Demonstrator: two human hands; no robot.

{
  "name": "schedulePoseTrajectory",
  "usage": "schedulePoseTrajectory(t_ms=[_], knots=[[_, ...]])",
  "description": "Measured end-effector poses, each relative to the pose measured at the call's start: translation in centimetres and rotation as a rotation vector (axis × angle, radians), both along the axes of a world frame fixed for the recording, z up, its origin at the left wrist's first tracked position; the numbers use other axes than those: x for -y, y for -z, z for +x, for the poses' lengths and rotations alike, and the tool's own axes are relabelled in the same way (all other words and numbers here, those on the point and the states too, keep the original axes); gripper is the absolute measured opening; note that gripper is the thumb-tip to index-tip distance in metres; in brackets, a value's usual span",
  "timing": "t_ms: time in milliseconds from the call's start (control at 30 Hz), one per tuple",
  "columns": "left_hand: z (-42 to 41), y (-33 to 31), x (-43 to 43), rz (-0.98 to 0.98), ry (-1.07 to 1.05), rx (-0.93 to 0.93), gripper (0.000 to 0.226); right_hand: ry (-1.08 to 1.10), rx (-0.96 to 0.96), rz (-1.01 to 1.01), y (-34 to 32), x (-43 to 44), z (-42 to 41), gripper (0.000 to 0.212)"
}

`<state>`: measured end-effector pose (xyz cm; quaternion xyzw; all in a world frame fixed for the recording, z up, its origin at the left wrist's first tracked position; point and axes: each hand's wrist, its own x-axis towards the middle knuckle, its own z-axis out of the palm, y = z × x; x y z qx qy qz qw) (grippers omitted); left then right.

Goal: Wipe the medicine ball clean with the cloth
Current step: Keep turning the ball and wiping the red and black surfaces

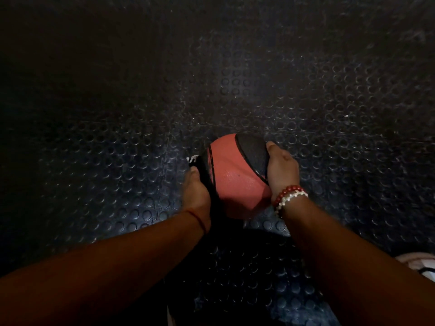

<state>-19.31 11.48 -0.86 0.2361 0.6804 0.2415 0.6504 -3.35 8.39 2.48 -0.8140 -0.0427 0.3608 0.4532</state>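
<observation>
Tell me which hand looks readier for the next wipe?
Left. The left hand holds the dark cloth against the medicine ball on its left side; the right hand holds no cloth and cups the other side, probably steadying it.

Dark studded rubber floor point(329, 102), a pale object point(421, 264) at lower right
</observation>
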Motion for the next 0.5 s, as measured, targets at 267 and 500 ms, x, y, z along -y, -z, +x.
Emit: schedulePoseTrajectory(t_ms=[267,500], knots=[[0.6,-3.1,-3.7,0.78,0.734,-0.242,0.049,0.023,-0.013,0.1,0.2,1.0,-0.4,0.021],[0.2,-0.9,-5.5,0.115,0.406,0.058,0.045,0.047,0.045,0.127,0.8,2.1,-1.5,0.027]])
